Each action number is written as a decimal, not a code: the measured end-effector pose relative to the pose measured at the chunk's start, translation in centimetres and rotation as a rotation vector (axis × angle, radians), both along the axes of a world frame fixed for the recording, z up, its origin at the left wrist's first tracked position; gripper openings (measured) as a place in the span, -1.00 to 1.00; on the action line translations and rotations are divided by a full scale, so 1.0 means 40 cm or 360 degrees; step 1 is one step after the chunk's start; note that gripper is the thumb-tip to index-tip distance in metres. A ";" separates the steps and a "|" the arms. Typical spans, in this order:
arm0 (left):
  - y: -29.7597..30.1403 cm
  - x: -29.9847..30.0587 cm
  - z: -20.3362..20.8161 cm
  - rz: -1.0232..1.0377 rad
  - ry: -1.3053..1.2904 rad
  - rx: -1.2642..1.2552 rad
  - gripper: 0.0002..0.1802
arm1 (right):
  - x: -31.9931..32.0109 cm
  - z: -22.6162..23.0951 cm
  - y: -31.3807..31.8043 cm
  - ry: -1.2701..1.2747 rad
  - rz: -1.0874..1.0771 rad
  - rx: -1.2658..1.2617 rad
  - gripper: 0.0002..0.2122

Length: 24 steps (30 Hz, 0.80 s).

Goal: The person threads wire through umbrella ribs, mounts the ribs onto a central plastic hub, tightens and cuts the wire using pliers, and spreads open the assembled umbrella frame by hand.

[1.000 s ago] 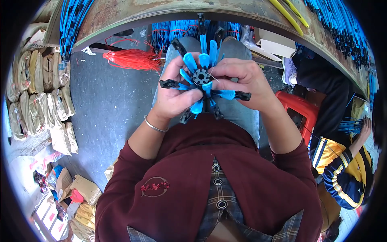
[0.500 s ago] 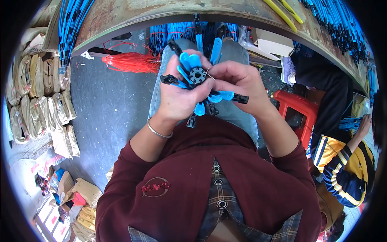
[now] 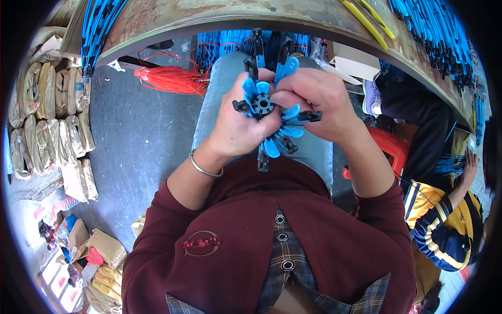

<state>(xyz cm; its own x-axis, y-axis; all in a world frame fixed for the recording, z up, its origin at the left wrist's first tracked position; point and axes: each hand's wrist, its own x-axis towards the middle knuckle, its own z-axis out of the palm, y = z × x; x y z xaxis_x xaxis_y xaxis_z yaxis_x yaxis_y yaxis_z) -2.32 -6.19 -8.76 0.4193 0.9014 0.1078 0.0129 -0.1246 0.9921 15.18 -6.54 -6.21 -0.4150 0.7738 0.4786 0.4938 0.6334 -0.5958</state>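
Observation:
My left hand (image 3: 238, 118) is closed around what looks like an umbrella frame, with a black slotted hub (image 3: 263, 104) facing up. Flat blue ribs (image 3: 292, 130) with black jointed ends (image 3: 263, 159) fan out around the hub. The fingers of my right hand (image 3: 319, 99) are pinched together at the hub's right side. Whatever lies between those fingertips is hidden; the thin wire is not distinct now. One blue rib (image 3: 287, 68) stands up just beyond my right fingers.
A worn wooden table (image 3: 209, 15) curves across the top, bearing yellow-handled pliers (image 3: 368, 23) and blue rib bundles (image 3: 436, 42). Red strands (image 3: 170, 81) hang below it. Wrapped packages (image 3: 47, 115) are stacked left. At right sit a red stool (image 3: 384, 149) and a co-worker's sleeve (image 3: 444, 230).
The hub has shifted slightly right and down with my left hand. My right fingers have closed in on the hub, and the thin wire seen there before is no longer distinct.

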 end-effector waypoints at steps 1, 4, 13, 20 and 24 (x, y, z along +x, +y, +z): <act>-0.003 0.003 0.000 0.0025 0.0035 0.0028 -0.56 | -0.007 0.005 -0.006 -0.0004 0.0001 0.0008 -0.82; -0.009 0.013 -0.017 0.0097 0.0025 0.0098 -0.58 | -0.021 0.025 -0.027 0.0155 -0.0273 -0.0732 -0.75; -0.001 0.014 0.009 -0.0002 0.0008 0.0210 -0.63 | 0.019 0.007 -0.016 -0.0026 0.0067 0.0536 -0.83; 0.006 0.025 0.009 -0.0111 -0.0030 0.0109 -0.66 | 0.007 0.014 -0.058 0.0101 -0.0223 -0.0236 -0.94; 0.023 0.023 0.015 -0.0170 0.0052 0.0135 -0.69 | 0.026 0.026 -0.047 0.0140 -0.0224 -0.0672 -0.93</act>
